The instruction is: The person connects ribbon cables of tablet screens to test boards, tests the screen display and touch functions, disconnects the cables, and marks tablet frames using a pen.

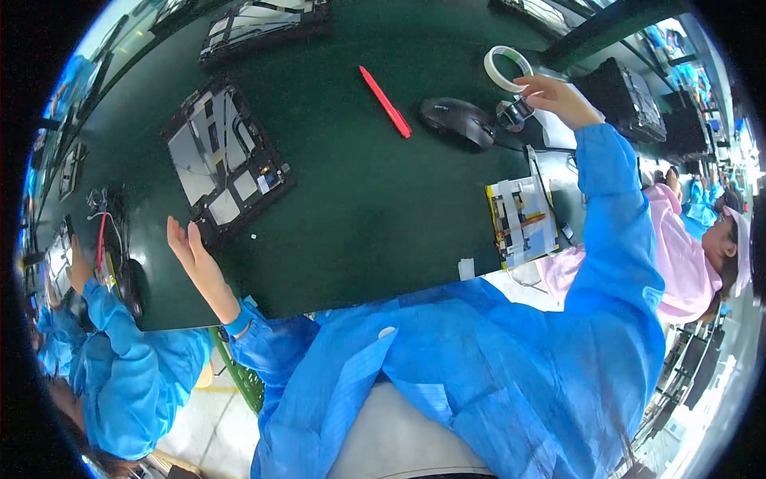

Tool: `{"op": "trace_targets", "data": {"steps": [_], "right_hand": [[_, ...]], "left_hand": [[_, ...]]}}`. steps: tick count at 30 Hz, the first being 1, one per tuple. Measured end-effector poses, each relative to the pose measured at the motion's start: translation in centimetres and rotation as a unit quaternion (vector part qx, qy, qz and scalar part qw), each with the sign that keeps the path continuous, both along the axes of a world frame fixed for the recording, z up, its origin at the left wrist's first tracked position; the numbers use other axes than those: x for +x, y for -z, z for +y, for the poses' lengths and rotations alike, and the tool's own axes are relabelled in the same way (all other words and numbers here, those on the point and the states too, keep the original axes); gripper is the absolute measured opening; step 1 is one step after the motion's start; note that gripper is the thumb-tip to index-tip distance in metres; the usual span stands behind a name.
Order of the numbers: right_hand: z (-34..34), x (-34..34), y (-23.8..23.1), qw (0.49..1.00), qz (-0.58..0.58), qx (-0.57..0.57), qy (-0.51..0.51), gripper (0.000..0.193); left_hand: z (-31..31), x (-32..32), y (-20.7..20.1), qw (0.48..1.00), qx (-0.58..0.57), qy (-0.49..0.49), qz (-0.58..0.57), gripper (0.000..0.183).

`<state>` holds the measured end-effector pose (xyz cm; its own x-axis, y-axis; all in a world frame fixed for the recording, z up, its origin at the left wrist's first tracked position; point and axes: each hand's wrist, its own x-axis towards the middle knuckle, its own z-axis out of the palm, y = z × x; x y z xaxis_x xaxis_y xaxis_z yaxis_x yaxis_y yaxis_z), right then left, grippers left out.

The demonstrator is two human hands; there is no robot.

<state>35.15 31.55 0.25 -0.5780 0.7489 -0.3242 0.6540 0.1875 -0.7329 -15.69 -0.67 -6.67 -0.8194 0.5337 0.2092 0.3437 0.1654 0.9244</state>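
Note:
My left hand [199,267] is open, fingers extended and apart, beside the near edge of an opened tablet housing [223,156]. That housing is dark-framed, with silver plates and ribbon cables inside. At the far right my right hand [562,100] reaches over the table, fingers partly stretched and apart. Its fingertips are at the edge of a roll of whitish tape [496,73]; whether they touch it I cannot tell. Just below those fingers sits a small round dark-and-silver item [513,116], its kind unclear. A black computer mouse [456,121] lies to its left.
A red pen [385,102] lies mid-table. Near the right front are a battery-like pack with yellow edges [523,219] and a white scrap [467,269]. More tablet parts [263,28] lie at the back; dark stacked units [626,100] stand right. Co-workers sit on both sides.

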Motion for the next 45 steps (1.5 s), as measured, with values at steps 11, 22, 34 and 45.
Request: {"op": "trace_targets", "data": {"steps": [11,22,34,45], "right_hand": [[-6.3,-23.0,-1.2,0.966,0.201,0.023,-0.164,0.049],[-9.6,-32.6,4.2,0.988,0.06,0.002,-0.142,0.044],[-13.1,-18.6,1.8,0.939,-0.031,0.139,-0.315,0.04],[-29.2,-14.0,0.1,0.957,-0.062,0.249,-0.138,0.11]], "left_hand": [[0.0,0.0,1.0,0.998,-0.029,0.051,0.025,0.053],[-3.2,7.8,-3.6,0.953,-0.008,0.199,-0.231,0.055],[-4.2,14.2,-5.9,0.645,-0.074,0.704,-0.288,0.039],[2.8,10.7,-7.1,0.715,-0.194,0.513,0.434,0.051]]}}
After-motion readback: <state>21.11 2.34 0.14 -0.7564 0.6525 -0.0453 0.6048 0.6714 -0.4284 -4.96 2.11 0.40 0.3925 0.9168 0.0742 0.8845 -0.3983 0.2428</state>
